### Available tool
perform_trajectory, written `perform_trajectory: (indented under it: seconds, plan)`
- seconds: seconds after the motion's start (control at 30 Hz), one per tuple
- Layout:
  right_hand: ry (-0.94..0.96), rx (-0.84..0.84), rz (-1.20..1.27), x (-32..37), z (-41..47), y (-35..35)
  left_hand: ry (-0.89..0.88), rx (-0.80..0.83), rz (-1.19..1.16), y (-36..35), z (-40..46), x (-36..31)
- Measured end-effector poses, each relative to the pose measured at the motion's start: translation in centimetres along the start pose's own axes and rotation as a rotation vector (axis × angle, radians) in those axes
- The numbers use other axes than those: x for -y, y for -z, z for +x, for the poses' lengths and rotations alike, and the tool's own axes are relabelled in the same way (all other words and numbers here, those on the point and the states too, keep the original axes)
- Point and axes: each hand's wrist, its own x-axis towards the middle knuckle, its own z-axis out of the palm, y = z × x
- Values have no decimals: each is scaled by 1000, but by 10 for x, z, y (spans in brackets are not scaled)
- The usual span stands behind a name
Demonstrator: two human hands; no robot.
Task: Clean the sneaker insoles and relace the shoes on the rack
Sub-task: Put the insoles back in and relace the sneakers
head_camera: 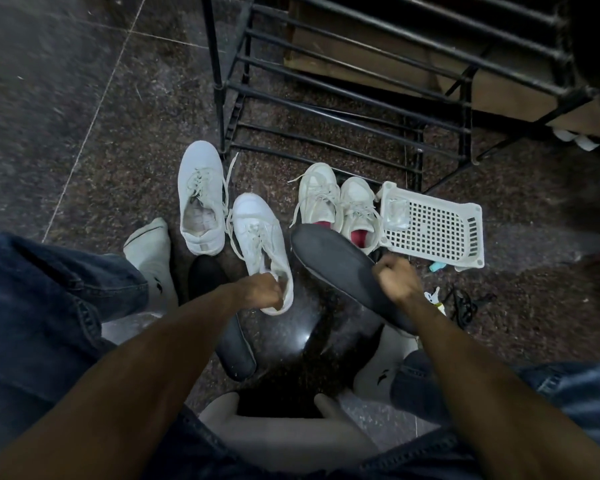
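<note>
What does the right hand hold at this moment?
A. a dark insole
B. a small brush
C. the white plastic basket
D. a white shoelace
A: the right hand grips the dark insole near its heel end and lifts it, while the left hand holds the white sneaker.

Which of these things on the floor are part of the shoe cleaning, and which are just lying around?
In use: dark insole in right hand; white sneaker held by left hand; second insole; other sneakers; rack.
Lying about: white basket; black cord.
</note>
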Motion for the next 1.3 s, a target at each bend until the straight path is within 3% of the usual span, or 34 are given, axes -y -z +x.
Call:
perform_trajectory:
  seconds: [0.13,0.23,0.33,0.6,0.77,0.93,1.1,1.2,1.3]
  plan:
    - [0,37,182,11,-9,-13,-95,-118,-150,-9,-4,-6]
    - [14,64,226,19,-17,-34,-119,-171,-579,-6,-10,-18]
    - [25,68,322,27,-24,-51,-81,-171,-845,-1,-16,-31]
    - [103,112,75,36,-47,-54,-38,-146,-1136,-5,-19,-35]
    - [204,254,121,32,-42,-66,18,-174,-1144,-7,-17,-36]
    - [197,157,-177,34,-45,-74,47,-142,-1058,-8,-17,-36]
    - [148,99,-207,28,-43,-86,28,-146,-927,-12,-14,-28]
    - [98,73,-86,29,-38,-87,-54,-253,-850,-14,-9,-21]
    - [55,53,46,29,-34,-88,-9,-549,-418,-11,-4,-2]
